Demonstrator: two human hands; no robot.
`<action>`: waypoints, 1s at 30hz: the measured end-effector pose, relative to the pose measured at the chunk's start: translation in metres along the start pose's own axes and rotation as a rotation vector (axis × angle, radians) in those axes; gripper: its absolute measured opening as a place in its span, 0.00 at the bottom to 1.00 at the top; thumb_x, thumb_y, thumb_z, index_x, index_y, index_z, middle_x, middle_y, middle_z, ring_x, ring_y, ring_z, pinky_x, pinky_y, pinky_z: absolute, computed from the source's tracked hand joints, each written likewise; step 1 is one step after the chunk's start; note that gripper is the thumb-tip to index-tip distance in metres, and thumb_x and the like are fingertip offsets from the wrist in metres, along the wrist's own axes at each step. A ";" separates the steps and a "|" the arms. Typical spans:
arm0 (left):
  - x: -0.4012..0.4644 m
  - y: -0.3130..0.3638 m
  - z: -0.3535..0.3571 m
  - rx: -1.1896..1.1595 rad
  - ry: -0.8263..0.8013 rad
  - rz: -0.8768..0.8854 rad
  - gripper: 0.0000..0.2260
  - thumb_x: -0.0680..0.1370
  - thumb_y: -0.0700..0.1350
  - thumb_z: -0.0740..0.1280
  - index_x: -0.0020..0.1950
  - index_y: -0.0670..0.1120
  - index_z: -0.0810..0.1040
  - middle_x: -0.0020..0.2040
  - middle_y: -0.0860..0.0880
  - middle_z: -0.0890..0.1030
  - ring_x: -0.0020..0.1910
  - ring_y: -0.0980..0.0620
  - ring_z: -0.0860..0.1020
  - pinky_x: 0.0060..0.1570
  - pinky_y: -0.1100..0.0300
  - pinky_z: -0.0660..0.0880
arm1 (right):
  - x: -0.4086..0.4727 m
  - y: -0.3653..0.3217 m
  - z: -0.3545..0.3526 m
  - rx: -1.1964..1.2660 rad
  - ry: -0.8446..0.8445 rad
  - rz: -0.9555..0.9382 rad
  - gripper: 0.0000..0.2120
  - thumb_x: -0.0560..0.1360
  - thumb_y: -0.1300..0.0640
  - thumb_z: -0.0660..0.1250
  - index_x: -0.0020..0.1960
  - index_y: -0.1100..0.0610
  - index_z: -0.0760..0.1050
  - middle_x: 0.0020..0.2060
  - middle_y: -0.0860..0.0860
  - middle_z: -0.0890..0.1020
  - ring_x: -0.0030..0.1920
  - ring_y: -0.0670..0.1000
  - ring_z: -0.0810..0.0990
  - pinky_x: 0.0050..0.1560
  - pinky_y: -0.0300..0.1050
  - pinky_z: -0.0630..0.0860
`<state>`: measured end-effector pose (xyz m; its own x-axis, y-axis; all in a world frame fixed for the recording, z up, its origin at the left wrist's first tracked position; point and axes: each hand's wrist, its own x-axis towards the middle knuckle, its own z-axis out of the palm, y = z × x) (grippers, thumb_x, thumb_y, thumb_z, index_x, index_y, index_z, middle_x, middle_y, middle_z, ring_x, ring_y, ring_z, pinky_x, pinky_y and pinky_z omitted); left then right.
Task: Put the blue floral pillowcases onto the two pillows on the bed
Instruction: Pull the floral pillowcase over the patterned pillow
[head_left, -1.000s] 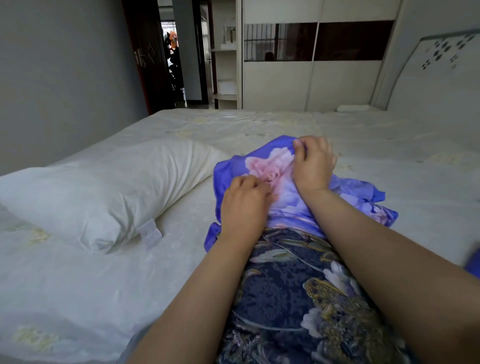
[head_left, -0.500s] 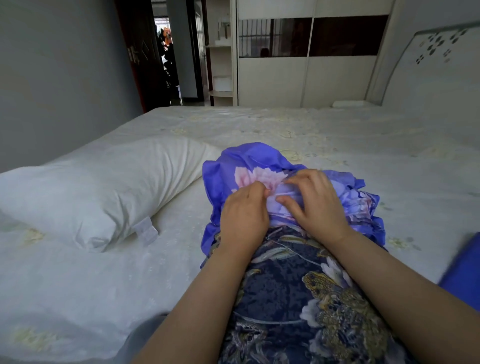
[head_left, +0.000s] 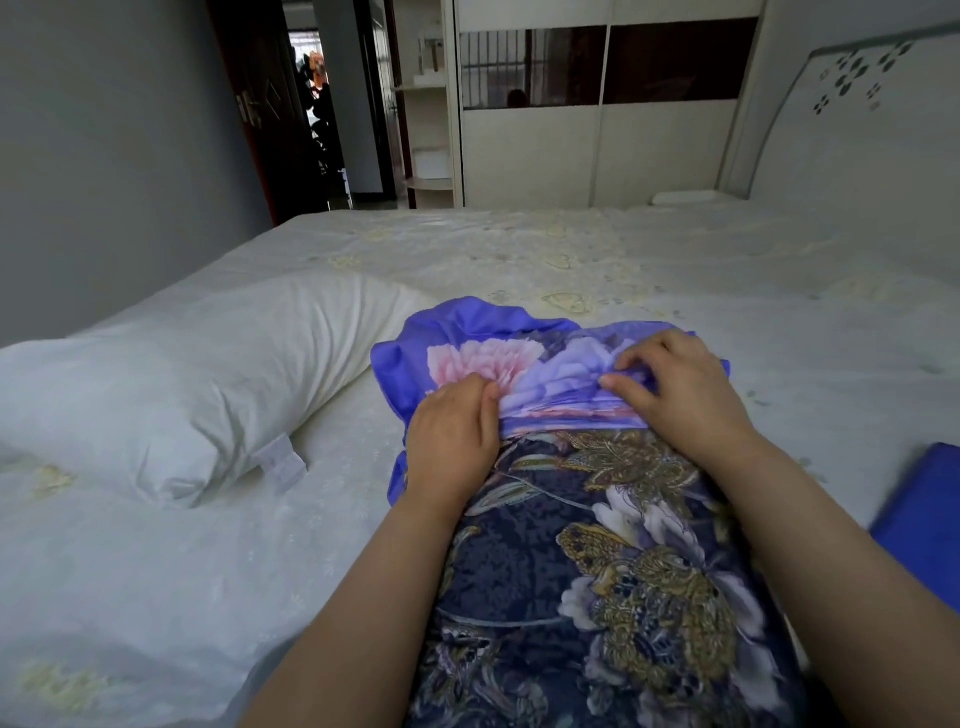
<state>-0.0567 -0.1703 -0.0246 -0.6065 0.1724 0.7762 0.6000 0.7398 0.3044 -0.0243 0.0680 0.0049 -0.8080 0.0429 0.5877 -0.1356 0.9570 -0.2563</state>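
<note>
one head-worn view looks forward and down, close over the bed (head_left: 675, 270).

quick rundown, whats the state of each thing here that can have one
blue floral pillowcase: bunched, partly on the dark pillow
dark floral pillow: mostly uncovered
white pillow: bare, lying on bed
left hand: gripping pillowcase edge
right hand: pinching pillowcase edge
door: open

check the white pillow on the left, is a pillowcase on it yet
No, the white pillow lies bare beside the blue floral pillowcase, which both hands are gripping.
</note>
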 end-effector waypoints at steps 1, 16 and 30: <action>0.000 -0.001 -0.001 0.033 -0.014 -0.053 0.16 0.80 0.50 0.52 0.39 0.44 0.71 0.31 0.44 0.77 0.31 0.42 0.74 0.32 0.59 0.59 | -0.003 0.010 0.001 0.011 0.001 0.018 0.12 0.72 0.46 0.69 0.49 0.54 0.80 0.47 0.52 0.76 0.52 0.56 0.73 0.55 0.49 0.69; 0.139 -0.005 0.013 0.351 -0.676 0.051 0.17 0.79 0.57 0.58 0.61 0.49 0.76 0.61 0.44 0.75 0.60 0.42 0.71 0.58 0.52 0.69 | -0.037 -0.040 0.019 0.341 0.351 -0.075 0.16 0.80 0.52 0.51 0.43 0.60 0.71 0.32 0.51 0.74 0.30 0.51 0.72 0.32 0.39 0.60; 0.111 -0.034 0.045 -0.090 -0.590 -0.319 0.10 0.80 0.46 0.61 0.40 0.45 0.68 0.38 0.45 0.72 0.41 0.46 0.70 0.41 0.58 0.63 | -0.022 0.015 -0.001 0.082 0.145 -0.227 0.16 0.79 0.52 0.53 0.41 0.60 0.73 0.34 0.55 0.75 0.37 0.54 0.72 0.37 0.41 0.61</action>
<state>-0.1680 -0.1467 0.0261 -0.9289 0.2997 0.2173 0.3702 0.7609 0.5329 -0.0081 0.0814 -0.0104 -0.6617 -0.1235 0.7395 -0.3541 0.9209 -0.1630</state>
